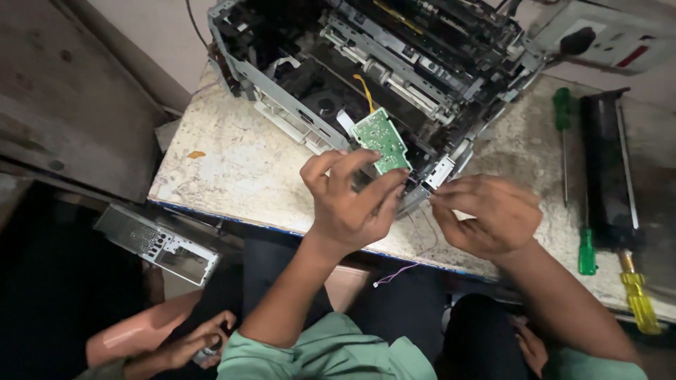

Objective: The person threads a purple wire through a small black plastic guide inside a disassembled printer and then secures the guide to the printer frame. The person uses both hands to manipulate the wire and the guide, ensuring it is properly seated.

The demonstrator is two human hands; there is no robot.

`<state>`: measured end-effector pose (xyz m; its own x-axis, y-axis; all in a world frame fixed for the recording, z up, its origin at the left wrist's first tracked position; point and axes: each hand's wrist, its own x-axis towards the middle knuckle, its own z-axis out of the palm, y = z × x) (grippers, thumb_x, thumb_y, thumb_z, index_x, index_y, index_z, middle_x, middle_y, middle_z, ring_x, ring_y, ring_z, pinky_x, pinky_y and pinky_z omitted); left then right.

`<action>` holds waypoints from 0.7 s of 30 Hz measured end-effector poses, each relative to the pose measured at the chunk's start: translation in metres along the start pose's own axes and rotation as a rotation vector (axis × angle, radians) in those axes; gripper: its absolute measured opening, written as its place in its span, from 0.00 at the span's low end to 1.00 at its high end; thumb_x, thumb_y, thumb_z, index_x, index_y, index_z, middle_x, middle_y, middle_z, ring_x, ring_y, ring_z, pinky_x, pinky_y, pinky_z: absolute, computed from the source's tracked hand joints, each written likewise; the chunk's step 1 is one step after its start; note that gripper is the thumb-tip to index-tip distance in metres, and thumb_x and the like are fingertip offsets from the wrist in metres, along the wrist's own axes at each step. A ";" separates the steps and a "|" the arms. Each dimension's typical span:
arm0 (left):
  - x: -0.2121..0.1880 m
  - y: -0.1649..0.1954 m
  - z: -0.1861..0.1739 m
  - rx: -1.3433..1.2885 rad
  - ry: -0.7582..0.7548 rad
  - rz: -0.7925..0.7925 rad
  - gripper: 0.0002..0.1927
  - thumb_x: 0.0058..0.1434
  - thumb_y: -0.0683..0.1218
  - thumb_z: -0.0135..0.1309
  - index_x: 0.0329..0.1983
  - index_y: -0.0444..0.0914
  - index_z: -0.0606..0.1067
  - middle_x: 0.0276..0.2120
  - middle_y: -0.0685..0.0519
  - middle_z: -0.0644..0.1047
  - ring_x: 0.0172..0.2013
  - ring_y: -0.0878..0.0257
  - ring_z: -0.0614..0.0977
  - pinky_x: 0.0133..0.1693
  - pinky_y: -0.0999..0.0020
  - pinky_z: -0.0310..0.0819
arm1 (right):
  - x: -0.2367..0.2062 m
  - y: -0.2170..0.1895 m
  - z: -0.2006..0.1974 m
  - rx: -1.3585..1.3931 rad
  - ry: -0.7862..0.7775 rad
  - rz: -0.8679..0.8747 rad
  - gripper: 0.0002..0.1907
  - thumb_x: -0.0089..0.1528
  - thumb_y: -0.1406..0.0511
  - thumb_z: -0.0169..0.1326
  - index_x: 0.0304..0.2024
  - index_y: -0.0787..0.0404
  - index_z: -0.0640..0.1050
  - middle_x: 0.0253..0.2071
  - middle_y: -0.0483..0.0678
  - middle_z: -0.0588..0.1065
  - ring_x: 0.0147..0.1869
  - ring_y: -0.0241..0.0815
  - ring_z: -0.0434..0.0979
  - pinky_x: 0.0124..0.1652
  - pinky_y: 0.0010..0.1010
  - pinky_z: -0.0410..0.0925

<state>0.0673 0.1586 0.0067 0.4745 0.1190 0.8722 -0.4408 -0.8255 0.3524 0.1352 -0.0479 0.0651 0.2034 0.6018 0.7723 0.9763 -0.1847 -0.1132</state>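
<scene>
Sleeves aside, from my head cam: my left hand point(348, 200) pinches the green circuit board point(381, 139), which tilts up-left off the stripped printer point(366, 67). My right hand point(486, 214), just right of it, has its fingertips pressed together at the frame's corner.

Open worktop point(232, 169) lies left of the left hand point(352, 200), bare but for a small orange scrap point(196, 154); approach from that side is unobstructed. The stripped printer chassis point(366, 63) blocks the far edge, its green circuit board point(381, 139) jutting toward the fingers. Between the hands only a narrow gap shows. Right of the right hand point(486, 214), a bare strip runs up to the green-handled screwdrivers point(563, 134), the black cartridge bar point(609, 162) and the yellow-handled screwdriver point(639, 299), which close off that side.
</scene>
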 end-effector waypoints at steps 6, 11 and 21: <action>-0.001 -0.006 -0.005 0.020 0.004 0.013 0.10 0.60 0.49 0.65 0.44 0.53 0.82 0.55 0.57 0.71 0.58 0.51 0.62 0.62 0.58 0.56 | 0.001 -0.004 0.009 -0.082 0.017 -0.045 0.12 0.51 0.73 0.69 0.36 0.64 0.79 0.34 0.51 0.79 0.35 0.46 0.82 0.36 0.32 0.75; 0.000 -0.004 -0.008 0.016 0.011 0.034 0.09 0.59 0.48 0.65 0.43 0.52 0.82 0.54 0.57 0.71 0.57 0.51 0.63 0.61 0.58 0.57 | 0.003 -0.008 0.003 -0.084 0.024 -0.079 0.12 0.53 0.75 0.69 0.36 0.63 0.79 0.36 0.50 0.80 0.37 0.44 0.84 0.38 0.31 0.77; 0.000 -0.001 -0.008 0.003 0.014 0.009 0.08 0.62 0.50 0.65 0.45 0.51 0.82 0.54 0.57 0.72 0.58 0.51 0.62 0.61 0.58 0.57 | 0.002 -0.016 0.009 -0.157 0.034 -0.027 0.11 0.53 0.77 0.67 0.35 0.65 0.80 0.36 0.51 0.79 0.36 0.47 0.82 0.36 0.32 0.75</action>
<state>0.0619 0.1636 0.0087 0.4601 0.1188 0.8799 -0.4427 -0.8283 0.3434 0.1208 -0.0375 0.0628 0.1715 0.5820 0.7949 0.9572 -0.2893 0.0052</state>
